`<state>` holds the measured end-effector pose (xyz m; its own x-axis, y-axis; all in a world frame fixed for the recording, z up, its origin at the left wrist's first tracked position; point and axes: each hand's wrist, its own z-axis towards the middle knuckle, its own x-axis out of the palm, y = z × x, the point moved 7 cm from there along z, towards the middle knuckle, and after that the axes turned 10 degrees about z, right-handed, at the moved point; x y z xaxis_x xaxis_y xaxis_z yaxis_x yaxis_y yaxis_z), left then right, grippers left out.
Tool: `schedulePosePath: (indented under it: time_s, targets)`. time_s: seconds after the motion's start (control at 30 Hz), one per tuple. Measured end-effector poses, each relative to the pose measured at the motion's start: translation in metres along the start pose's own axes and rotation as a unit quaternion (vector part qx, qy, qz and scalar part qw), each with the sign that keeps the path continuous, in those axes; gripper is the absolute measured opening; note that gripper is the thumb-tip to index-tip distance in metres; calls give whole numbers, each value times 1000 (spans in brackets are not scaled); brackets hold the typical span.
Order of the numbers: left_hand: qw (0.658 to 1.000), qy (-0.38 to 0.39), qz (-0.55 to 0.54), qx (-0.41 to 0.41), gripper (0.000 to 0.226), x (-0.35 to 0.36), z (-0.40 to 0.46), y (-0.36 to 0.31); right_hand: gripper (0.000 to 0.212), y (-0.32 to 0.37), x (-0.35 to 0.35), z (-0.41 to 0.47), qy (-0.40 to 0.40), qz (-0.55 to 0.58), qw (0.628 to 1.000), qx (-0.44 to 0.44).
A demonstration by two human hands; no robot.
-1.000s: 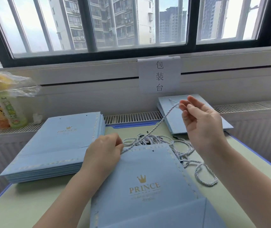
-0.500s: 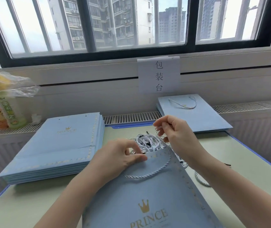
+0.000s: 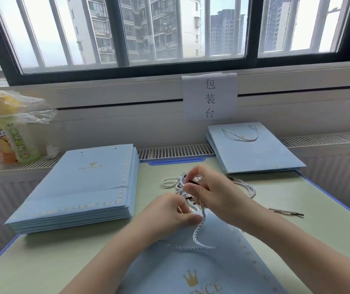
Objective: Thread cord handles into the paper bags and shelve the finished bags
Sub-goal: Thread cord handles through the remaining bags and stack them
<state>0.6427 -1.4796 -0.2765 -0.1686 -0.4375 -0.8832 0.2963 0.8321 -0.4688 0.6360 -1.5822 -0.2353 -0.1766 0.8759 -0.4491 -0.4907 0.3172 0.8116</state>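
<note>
Blue bag top behind hands.

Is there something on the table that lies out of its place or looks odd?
One loose cord lies alone near the table's right edge, apart from the tangled cord pile behind the hands. Nothing looks spilled or damaged.

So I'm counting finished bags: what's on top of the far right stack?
A cord handle lies looped on the top bag of the stack. Bags underneath show only edges; their handles are covered.
</note>
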Motion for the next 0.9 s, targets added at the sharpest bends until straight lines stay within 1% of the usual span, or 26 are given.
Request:
schedulePosePath:
  time_s: [0.1,0.13,0.23,0.4,0.47,0.53,0.63,0.73,0.9]
  targets:
    - [1000,-2,-14,4,34,-1,0,-2,28,4,0,1,10,-60,998,-33]
    - [1000,-2,-18,9,34,-2,-1,-3,31,3,1,1,15,-66,997,-35]
    - [999,-12,-32,11,30,-9,-2,-6,23,-6,2,1,15,-47,999,-20]
    - [996,-64,-37,-51,26,-32,-6,7,25,3,-6,1,-19,-9,999,-50]
    - [992,-82,-64,-69,22,-40,-6,16,18,7,-13,1,-35,41,997,-48]
    - [988,-84,-93,-88,19,-44,-4,24,12,10,-16,1,-38,48,997,-46]
    - [986,-82,-110,-97,17,-45,-4,28,6,9,-12,0,-12,-42,998,-44]
    - [983,-74,-134,-100,18,-43,-5,28,4,7,0,-4,5,-146,987,-68]
    - [983,-46,-144,-101,22,-41,-7,27,3,12,12,-8,-4,-194,970,-148]
